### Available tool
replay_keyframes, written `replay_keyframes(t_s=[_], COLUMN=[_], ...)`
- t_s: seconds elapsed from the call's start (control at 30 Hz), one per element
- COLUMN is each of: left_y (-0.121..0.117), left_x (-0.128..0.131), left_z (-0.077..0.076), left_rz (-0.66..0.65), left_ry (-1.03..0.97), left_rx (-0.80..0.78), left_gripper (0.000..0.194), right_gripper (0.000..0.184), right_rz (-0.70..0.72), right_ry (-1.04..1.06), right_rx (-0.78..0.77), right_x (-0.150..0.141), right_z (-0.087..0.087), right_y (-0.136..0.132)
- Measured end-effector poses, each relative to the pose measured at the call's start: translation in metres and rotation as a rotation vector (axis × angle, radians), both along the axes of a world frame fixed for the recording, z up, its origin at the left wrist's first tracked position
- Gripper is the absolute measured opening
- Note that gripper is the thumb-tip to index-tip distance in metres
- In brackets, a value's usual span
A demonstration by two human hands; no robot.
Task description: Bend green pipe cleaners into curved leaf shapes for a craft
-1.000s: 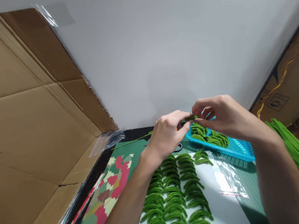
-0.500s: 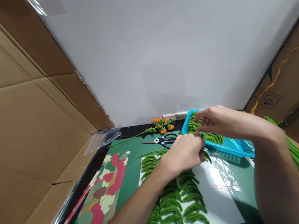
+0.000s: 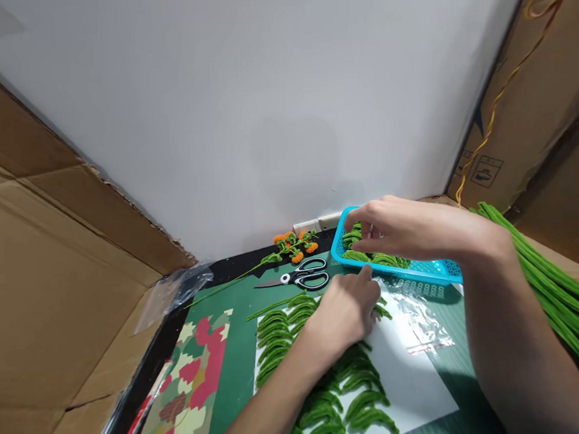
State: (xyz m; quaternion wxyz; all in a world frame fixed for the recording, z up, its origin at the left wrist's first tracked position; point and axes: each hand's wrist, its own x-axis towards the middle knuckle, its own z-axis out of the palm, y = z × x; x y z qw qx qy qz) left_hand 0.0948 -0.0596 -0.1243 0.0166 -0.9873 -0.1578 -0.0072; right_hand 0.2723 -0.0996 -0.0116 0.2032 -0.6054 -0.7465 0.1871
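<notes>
Two bare hands work over a dark green mat in the single head view, and both sit lower and further apart than a second ago, when they met in the air above the tray pinching one green piece between them. The left hand (image 3: 344, 309) has since come down onto the white sheet of paper (image 3: 413, 384), palm down with fingers loosely curled over the top of the third row of curved green fuzzy pipe-cleaner leaves (image 3: 329, 401); whether it pinches a leaf there I cannot tell. Those leaves are short, soft and crescent-shaped, laid in columns that run toward the person, each leaf's long axis lying roughly across the sheet with its tips drooping. The right hand (image 3: 401, 228) now reaches into the shallow turquoise perforated plastic tray (image 3: 431, 272) at the far right of the mat, fingers bent and touching the loose heap of green leaves (image 3: 373, 258) inside; its grip is hidden. Black-handled scissors (image 3: 299, 278) lie just left of the tray, blades pointing left, with a green stem bearing small orange pom-pom flowers (image 3: 294, 242) beyond them. Long straight green pipe cleaners (image 3: 561, 296) lie bundled at the right.
</notes>
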Motion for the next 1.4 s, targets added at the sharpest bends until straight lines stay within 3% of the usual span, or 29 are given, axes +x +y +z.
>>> replay_keyframes(t_s=[0.17,0.43,0.67,0.9,1.17,1.4], left_y=[-0.003,-0.007,-0.007,0.002,0.022,0.036], left_x=[0.001,0.001,0.006,0.007,-0.007,-0.014], left_z=[0.0,0.001,-0.008,-0.01,0.001,0.008], left_rz=[-0.013,-0.047,-0.071,-0.02,0.033,0.094], left_ry=[0.053,0.037,0.07,0.065,0.022,0.067], left_rx=[-0.016,-0.03,-0.052,-0.048,-0.182,-0.261], left_gripper=[0.006,0.023,0.007,0.005,0.036,0.037], right_gripper=[0.024,0.02,0.022,0.019,0.029,0.033], right_rz=[0.007,-0.015,-0.004,-0.027,-0.024,-0.03], right_ry=[-0.013,-0.031,-0.049,-0.02,-0.07,-0.092], right_rx=[-0.003,0.006,-0.013,-0.003,-0.088,-0.084], right_x=[-0.001,-0.001,-0.001,-0.001,-0.001,-0.001], right_z=[0.003,0.002,0.005,0.002,0.008,0.01], right_y=[-0.002,-0.005,-0.004,-0.003,-0.006,-0.005])
